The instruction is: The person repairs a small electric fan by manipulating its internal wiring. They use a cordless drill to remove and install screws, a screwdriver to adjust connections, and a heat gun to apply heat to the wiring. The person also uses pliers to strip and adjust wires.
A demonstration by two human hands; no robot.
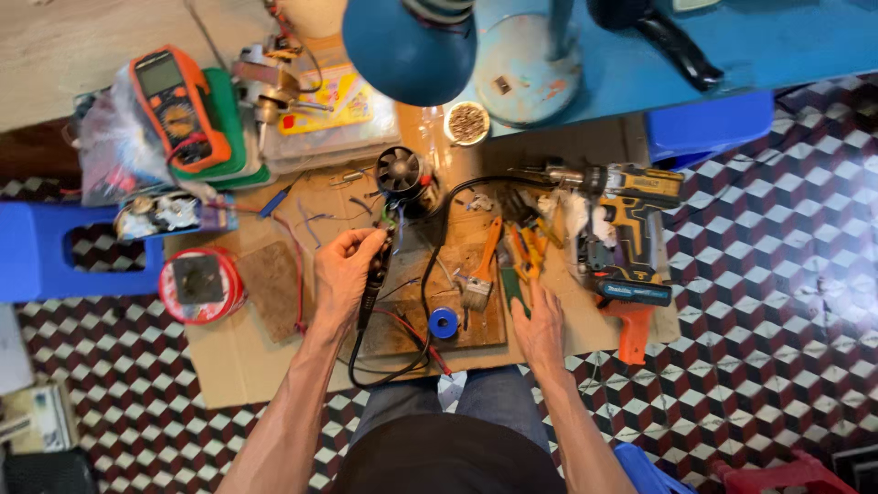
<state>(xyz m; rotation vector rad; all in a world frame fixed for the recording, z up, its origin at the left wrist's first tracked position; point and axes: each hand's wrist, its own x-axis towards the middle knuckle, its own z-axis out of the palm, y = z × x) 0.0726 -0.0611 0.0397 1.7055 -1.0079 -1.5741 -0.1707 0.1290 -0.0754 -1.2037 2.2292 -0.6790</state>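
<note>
Your knees sit at the bottom middle, close to the work. Your left hand (346, 274) curls its fingers around a black soldering iron (375, 279) like a pen — tip up toward the small black fan (401, 174). Your right hand (540, 325) lies flat, fingers together, steadying green-handled pliers (514, 285) beside the brush (479, 279).

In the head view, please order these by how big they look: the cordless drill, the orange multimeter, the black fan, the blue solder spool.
1. cordless drill
2. orange multimeter, though it looks close to the drill
3. black fan
4. blue solder spool
</note>
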